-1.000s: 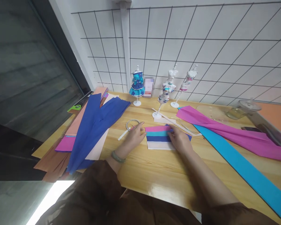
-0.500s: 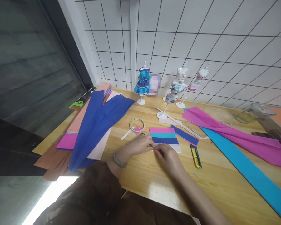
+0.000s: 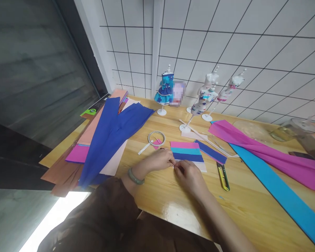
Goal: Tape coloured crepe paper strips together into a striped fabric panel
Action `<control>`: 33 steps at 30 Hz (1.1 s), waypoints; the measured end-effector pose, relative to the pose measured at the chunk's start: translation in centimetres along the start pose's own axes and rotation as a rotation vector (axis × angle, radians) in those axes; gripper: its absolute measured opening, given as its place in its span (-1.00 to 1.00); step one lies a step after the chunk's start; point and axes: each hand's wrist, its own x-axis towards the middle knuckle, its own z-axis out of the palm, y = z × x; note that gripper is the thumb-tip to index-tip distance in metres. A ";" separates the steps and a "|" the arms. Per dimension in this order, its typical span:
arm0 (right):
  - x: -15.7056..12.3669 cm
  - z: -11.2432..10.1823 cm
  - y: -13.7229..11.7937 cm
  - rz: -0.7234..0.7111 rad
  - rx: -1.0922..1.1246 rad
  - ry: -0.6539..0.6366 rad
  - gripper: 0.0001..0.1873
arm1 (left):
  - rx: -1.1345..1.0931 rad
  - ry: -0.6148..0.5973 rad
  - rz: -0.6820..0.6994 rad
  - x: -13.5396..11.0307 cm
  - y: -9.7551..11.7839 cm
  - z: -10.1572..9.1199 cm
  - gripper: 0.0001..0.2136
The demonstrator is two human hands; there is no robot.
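Both your hands have just come together at the near-left corner of the thin sheet striped pink, teal, dark blue and pale (image 3: pixel 187 151), which lies flat on the pale wooden surface (image 3: pixel 157 196); that corner seems to be where the work is now. Your left hand (image 3: pixel 161 160) and right hand (image 3: pixel 191 175) have curled fingers with tips almost meeting, but you cannot tell whether they pinch the edge. A second ago they sat at opposite ends of the sheet; its right end is now uncovered, with the folded dark-blue strip (image 3: pixel 211 152) and yellow-and-green cutter (image 3: pixel 223 176) showing beside it. Compared with half a second ago, your hands barely differ.
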 end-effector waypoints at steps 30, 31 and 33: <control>-0.3 -0.3 0.7 -0.074 0.078 -0.068 -0.82 | -0.045 0.012 0.000 0.0 -0.4 0.2 -0.83; -0.3 -0.3 0.8 -0.077 0.080 -0.066 -0.82 | -0.047 0.006 -0.006 0.1 -0.4 0.2 -0.83; -0.3 -0.3 0.8 -0.085 0.080 -0.056 -0.82 | -0.052 0.001 -0.012 0.1 -0.3 0.2 -0.84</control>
